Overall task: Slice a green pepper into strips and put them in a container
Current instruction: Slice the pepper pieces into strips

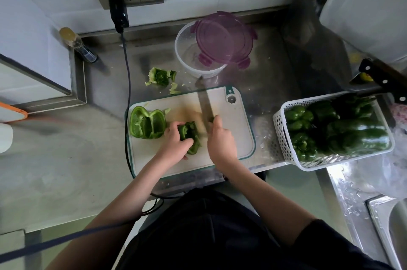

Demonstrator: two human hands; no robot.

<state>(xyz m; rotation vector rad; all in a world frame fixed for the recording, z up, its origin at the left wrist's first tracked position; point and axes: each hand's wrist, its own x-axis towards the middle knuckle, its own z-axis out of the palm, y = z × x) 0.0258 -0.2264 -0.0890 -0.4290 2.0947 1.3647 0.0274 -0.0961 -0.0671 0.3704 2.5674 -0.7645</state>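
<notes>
A pepper piece is pinned on the cutting board by the curled fingers of the left hand. Just to its right, a knife is gripped by the right hand. Fingertips sit v. near the blade, so a slip could nick them; the container w/ lid half on may block strips.

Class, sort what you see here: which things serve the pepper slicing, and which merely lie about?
In use: left hand, pepper piece, right hand, knife, cutting board, pepper half, container.

Lying about: pepper basket, lid, pepper core, bottle.
</notes>
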